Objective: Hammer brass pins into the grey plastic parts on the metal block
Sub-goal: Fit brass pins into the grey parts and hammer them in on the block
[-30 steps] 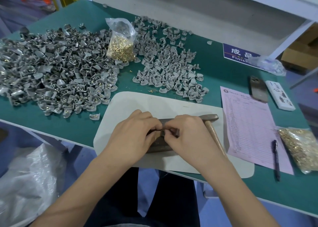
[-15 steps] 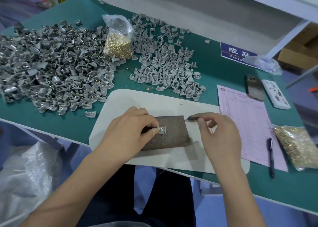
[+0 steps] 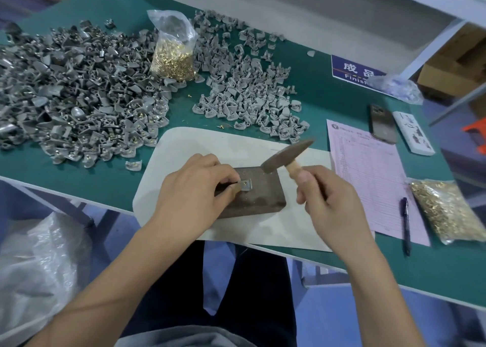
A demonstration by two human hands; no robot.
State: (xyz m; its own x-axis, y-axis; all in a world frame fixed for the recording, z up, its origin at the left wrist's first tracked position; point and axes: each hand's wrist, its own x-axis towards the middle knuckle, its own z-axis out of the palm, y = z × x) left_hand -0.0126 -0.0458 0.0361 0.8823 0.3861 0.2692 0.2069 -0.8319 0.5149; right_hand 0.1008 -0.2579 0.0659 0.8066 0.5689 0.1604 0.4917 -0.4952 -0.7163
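Observation:
A dark metal block (image 3: 259,198) lies on a pale mat (image 3: 210,144) at the table's front edge. On the block sits a small grey plastic part (image 3: 246,184) with a brass pin in it. My left hand (image 3: 192,194) pinches that part between thumb and fingers. My right hand (image 3: 328,204) grips the wooden handle of a hammer (image 3: 285,154), whose dark head is raised and tilted above the block's right side.
Two heaps of grey parts (image 3: 73,94) (image 3: 249,94) cover the green table, with a bag of brass pins (image 3: 173,55) between them. At the right lie a pink form (image 3: 368,173), a pen (image 3: 406,223), a phone (image 3: 382,123) and another pin bag (image 3: 444,210).
My right hand left the part, took the hammer from the mat and lifted it above the block. My left hand stayed holding the part on the block.

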